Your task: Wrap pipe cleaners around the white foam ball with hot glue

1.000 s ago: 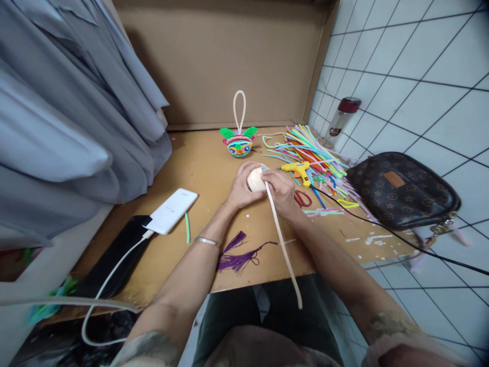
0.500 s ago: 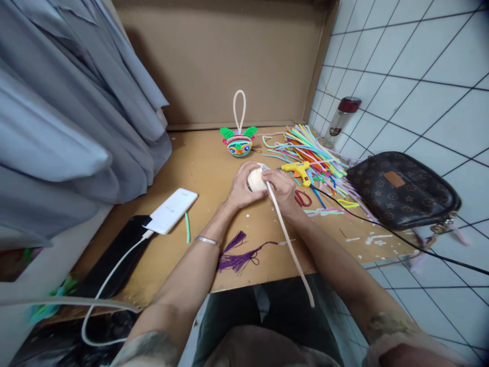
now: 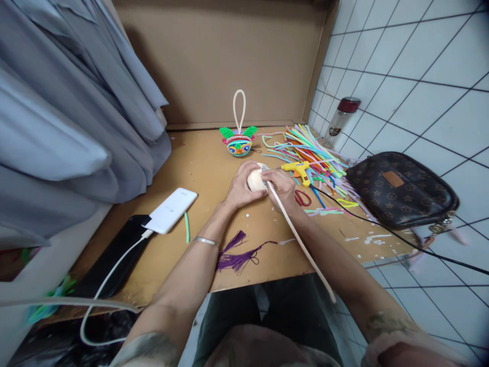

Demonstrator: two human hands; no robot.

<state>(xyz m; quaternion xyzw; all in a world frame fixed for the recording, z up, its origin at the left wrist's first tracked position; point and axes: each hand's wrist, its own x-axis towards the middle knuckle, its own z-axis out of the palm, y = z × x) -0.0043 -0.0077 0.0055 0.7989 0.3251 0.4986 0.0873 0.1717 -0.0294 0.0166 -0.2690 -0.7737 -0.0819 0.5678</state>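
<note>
Soft dim light; blurred, stretched edges

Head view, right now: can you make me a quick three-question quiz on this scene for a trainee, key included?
1. Multiple choice: the left hand grips a round cream piece. Where does the long pale strip run out from?
A) beneath the white device
B) the fingers of the right hand
C) the bottle's cap
2. True or false: the yellow glue gun lies nearer the right hand than the left.
3. Fill in the colour: the tassels on the table are ____.

Key: 1 B; 2 true; 3 purple.
</note>
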